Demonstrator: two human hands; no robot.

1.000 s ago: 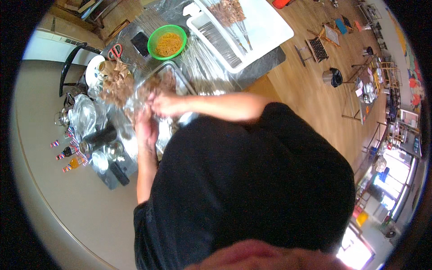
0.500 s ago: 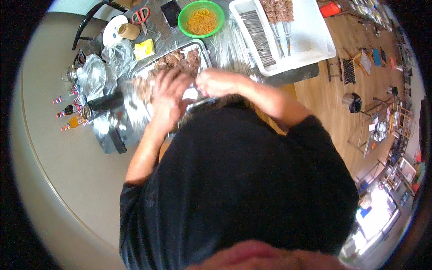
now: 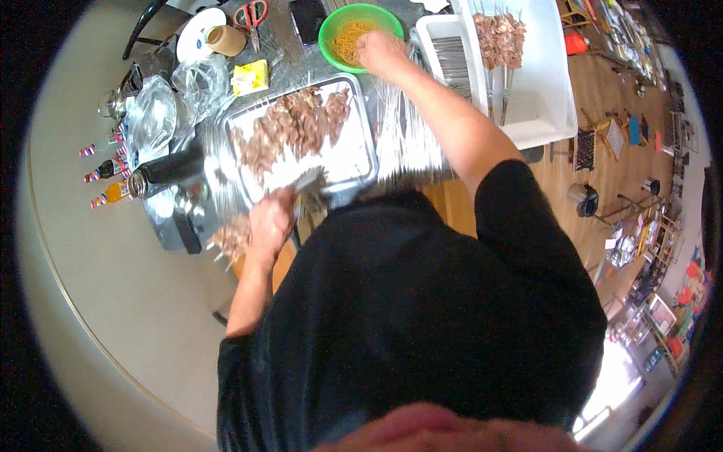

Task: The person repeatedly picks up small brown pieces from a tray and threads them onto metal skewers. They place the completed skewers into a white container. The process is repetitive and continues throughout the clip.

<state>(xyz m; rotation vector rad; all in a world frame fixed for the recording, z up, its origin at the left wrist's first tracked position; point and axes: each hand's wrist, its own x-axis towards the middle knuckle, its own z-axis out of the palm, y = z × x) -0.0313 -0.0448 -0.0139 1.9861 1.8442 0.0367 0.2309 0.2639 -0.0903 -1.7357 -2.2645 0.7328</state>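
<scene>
My left hand [image 3: 273, 218] is closed round a bundle of meat skewers [image 3: 231, 238] at the near edge of the table. The meat end sticks out to the left of the fist, and the metal sticks run out to its right. My right hand [image 3: 382, 54] reaches into a green bowl [image 3: 325, 38] of yellowish rubber bands [image 3: 349, 39], fingers pinched together on the bands; the fingertips are partly hidden. Between the hands lies a white tray [image 3: 352, 162] with skewered brown meat [image 3: 297, 124] across its far half.
At the right, a white bin [image 3: 553, 113] holds more meat skewers [image 3: 498, 41] beside a compartment of metal skewers [image 3: 452, 64]. Loose skewers [image 3: 407, 135] lie right of the tray. Scissors [image 3: 251, 16], a yellow packet [image 3: 250, 77], plastic bags [image 3: 154, 113] and bottles [image 3: 113, 194] stand left.
My right hand has moved from the tray up and right to the bowl. My left hand has lowered off the tray's meat and now grips a bundle of skewers at the near edge.
</scene>
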